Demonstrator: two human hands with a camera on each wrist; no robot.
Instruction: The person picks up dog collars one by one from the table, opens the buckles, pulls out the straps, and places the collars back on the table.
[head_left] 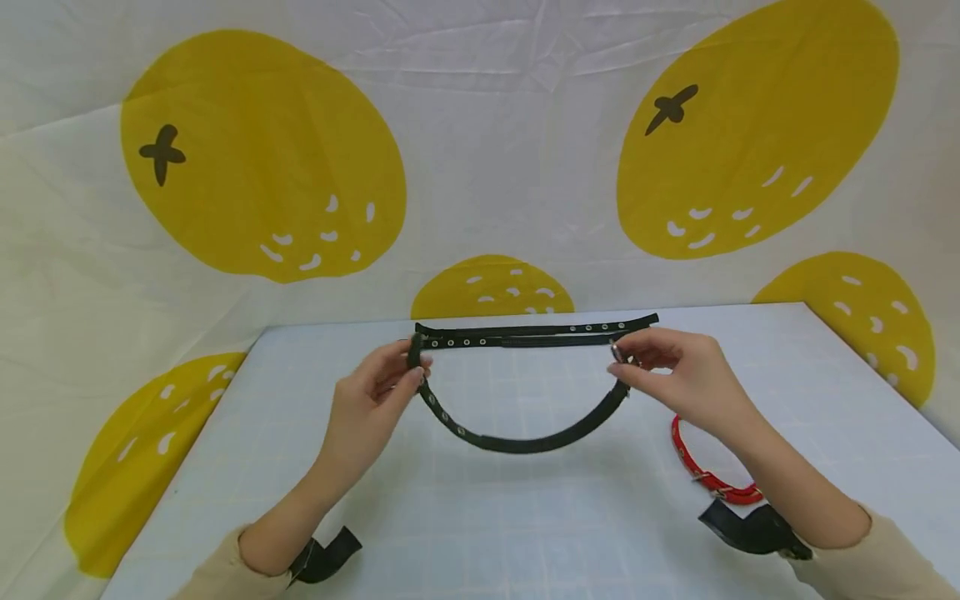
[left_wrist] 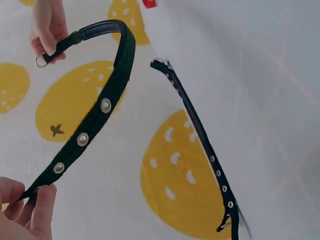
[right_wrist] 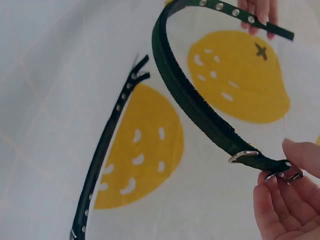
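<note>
A dark green collar [head_left: 525, 446] with metal eyelets hangs in a U-shaped curve above the table, held at both ends. My left hand [head_left: 367, 400] pinches the eyelet end between thumb and fingers. At the other end, my right hand [head_left: 690, 375] grips the part by the metal buckle [right_wrist: 287, 176]. A D-shaped ring [right_wrist: 245, 156] sits on the band close to that buckle. Padding lines the inside of the band in the right wrist view. The collar is unfastened, its ends wide apart.
Two dark collars [head_left: 540, 341] lie stretched out side by side along the table's back edge. A red collar [head_left: 723, 490] lies curved on the right, partly hidden by my right forearm. Behind the table [head_left: 480, 517] hangs a white cloth [head_left: 510, 167] printed with yellow fruit.
</note>
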